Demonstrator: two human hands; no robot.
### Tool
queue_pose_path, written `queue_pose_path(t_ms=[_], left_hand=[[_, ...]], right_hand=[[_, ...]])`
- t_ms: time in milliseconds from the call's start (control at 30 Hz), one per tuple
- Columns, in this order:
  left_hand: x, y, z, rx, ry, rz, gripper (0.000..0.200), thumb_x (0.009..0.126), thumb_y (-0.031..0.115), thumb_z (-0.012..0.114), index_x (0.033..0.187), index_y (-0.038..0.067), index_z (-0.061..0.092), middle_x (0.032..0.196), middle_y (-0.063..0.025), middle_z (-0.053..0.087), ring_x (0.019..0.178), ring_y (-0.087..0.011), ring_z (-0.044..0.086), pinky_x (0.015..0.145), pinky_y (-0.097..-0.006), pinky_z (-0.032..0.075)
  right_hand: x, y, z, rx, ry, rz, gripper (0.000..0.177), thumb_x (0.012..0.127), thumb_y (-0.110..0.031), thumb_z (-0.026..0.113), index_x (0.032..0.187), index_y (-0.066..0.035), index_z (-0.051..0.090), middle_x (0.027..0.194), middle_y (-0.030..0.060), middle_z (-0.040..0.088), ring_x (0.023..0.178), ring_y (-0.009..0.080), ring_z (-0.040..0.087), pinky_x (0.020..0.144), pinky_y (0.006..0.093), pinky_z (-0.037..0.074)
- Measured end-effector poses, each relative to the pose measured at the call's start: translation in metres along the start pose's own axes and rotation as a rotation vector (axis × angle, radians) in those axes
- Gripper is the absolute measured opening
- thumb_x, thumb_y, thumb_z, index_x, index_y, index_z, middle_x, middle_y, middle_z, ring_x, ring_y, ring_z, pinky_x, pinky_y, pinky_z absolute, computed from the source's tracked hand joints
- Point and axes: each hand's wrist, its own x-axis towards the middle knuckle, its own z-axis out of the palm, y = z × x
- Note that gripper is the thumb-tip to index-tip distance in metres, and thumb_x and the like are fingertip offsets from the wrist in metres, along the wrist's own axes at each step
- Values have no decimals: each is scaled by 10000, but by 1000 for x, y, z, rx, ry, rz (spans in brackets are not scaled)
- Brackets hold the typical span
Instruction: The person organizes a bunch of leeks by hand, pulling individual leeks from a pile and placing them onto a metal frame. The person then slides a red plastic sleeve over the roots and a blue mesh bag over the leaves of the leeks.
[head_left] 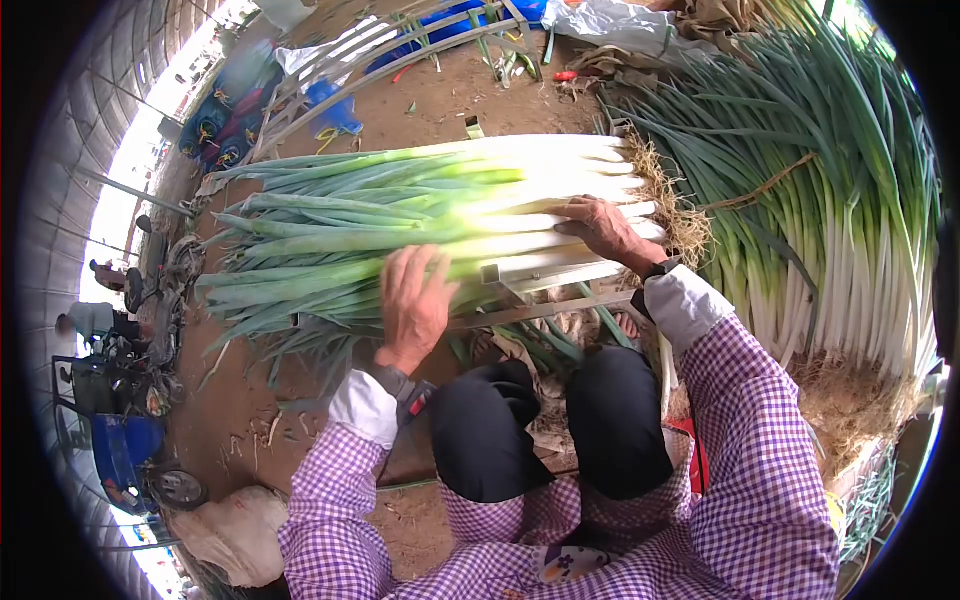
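Observation:
A wide layer of long green onions (400, 215) lies crosswise before me on a metal frame (540, 308), with green leaves to the left and white stems and roots to the right. My left hand (415, 305) is over the near edge of the layer, its fingers slightly blurred and apart; nothing shows in it. On the white stems near the roots rests my right hand (605, 230), its fingers bent over a stem; whether they grip it is hidden.
A big pile of green onions (800, 220) fills the right side, roots toward me. Behind stand a slatted metal rack (350, 65) and a blue bag (332, 108). At the left are a blue crate (127, 455) and a pale sack (235, 535).

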Motion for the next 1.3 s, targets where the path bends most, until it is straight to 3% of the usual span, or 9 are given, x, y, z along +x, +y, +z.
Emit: queue_pose_path(t_ms=[133, 367, 600, 633, 867, 1033, 1133, 1233, 1300], left_hand=[[36, -16, -6, 41, -44, 27, 499, 841, 209, 776, 1295, 33, 667, 1341, -155, 612, 1303, -376, 523, 1115, -498, 396], [31, -32, 22, 38, -38, -20, 374, 871, 194, 746, 1206, 37, 694, 1242, -109, 668, 1226, -349, 581, 1052, -480, 440], [27, -32, 26, 40, 22, -31, 343, 865, 212, 752, 1158, 39, 707, 1202, -112, 674, 1177, -337, 601, 1025, -467, 450], [28, -32, 27, 41, 27, -38, 344, 868, 216, 748, 1161, 40, 706, 1203, -112, 673, 1180, -337, 599, 1028, -467, 448], [28, -29, 20, 29, -30, -98, 339, 892, 230, 720, 1170, 37, 699, 1200, -105, 668, 1194, -332, 590, 1041, -471, 437], [27, -26, 22, 78, -49, -75, 326, 891, 220, 723, 1159, 35, 701, 1185, -99, 661, 1171, -337, 594, 1013, -483, 441], [19, -35, 35, 127, 11, -24, 314, 901, 190, 679, 1178, 42, 699, 1204, -115, 656, 1160, -340, 588, 977, -490, 444], [20, -39, 43, 200, -52, -14, 306, 948, 213, 681, 1209, 53, 697, 1245, -103, 657, 1223, -317, 581, 1053, -471, 441], [17, -43, 48, 201, -19, 1, 319, 949, 209, 691, 1230, 58, 695, 1253, -101, 657, 1218, -318, 589, 1060, -463, 446]], right_hand=[[-2, 7, 4, 21, -5, -1, 298, 914, -179, 743, 1199, -93, 764, 1036, 154, 733, 1002, 360, 680, 875, 461, 536], [-7, 2, 5, 5, 55, -5, 279, 924, -201, 743, 1177, -86, 774, 997, 124, 708, 995, 337, 657, 890, 441, 525], [-13, -4, 7, -131, 75, 12, 249, 932, -159, 619, 1142, -100, 739, 1173, 129, 703, 1059, 352, 631, 934, 471, 473], [-17, -9, 4, -158, 94, 26, 312, 947, -206, 702, 1234, -86, 723, 1188, 122, 687, 1104, 344, 619, 974, 454, 470], [-39, -18, 5, -318, 194, 96, 446, 942, -255, 691, 1335, -49, 641, 1303, 142, 662, 1248, 338, 580, 1105, 474, 406], [-42, -8, 2, -259, 120, 87, 455, 957, -186, 610, 1397, -73, 592, 1310, 171, 656, 1190, 381, 596, 1055, 477, 440], [-42, -17, -19, -209, 187, -58, 432, 916, -231, 722, 1302, -47, 667, 1266, 184, 685, 1142, 373, 644, 978, 461, 504], [-71, -25, -59, -124, 342, 170, 393, 927, -196, 752, 1290, -65, 677, 1170, 180, 720, 1013, 349, 705, 856, 437, 568], [-106, -21, -92, 161, 489, 456, 303, 968, -93, 713, 1266, -44, 700, 1172, 128, 746, 1072, 205, 710, 921, 339, 562]])
